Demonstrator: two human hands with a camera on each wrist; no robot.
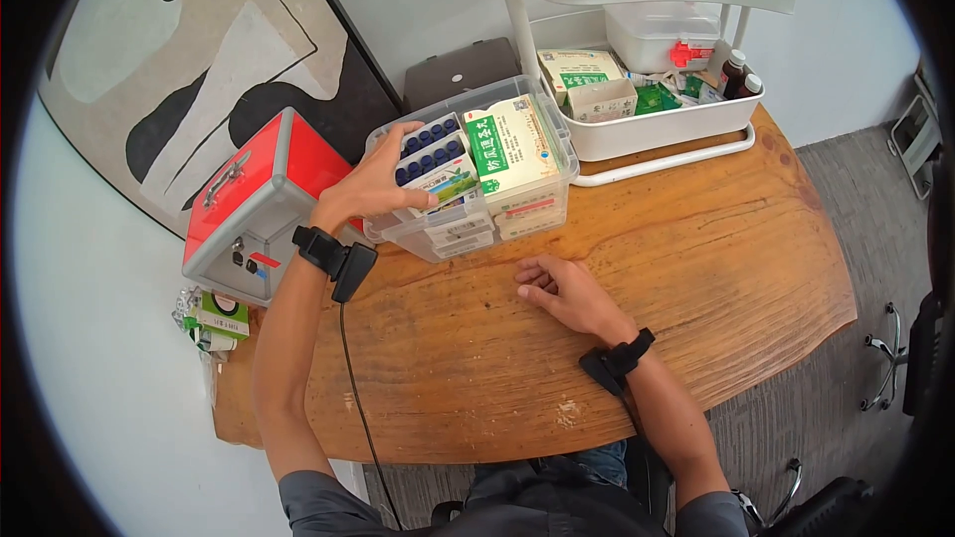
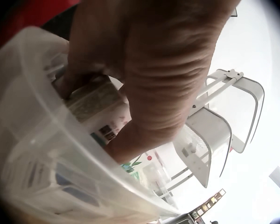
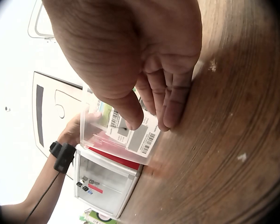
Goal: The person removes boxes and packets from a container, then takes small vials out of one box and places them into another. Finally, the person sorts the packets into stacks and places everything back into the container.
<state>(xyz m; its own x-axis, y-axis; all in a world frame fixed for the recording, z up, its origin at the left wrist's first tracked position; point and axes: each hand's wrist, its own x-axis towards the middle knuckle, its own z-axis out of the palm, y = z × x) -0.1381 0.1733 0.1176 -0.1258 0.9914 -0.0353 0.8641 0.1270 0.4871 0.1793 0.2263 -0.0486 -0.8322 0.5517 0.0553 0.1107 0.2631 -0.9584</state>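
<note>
In the head view, a clear plastic bin holds medicine boxes, among them a white and green box. My left hand reaches in at its left side and grips a box of blue-capped vials, the thumb on the near side and the fingers around the far edge. The left wrist view has this hand over the bin's rim; its fingertips are partly hidden. My right hand rests on the table, holding nothing. Its fingers are loosely curled in the right wrist view, with the bin beyond them.
A red and silver case stands left of the bin, small packages beside it. Behind to the right is a white rack with boxes and brown bottles. A dark case lies behind the bin. Cables run from both wrists.
</note>
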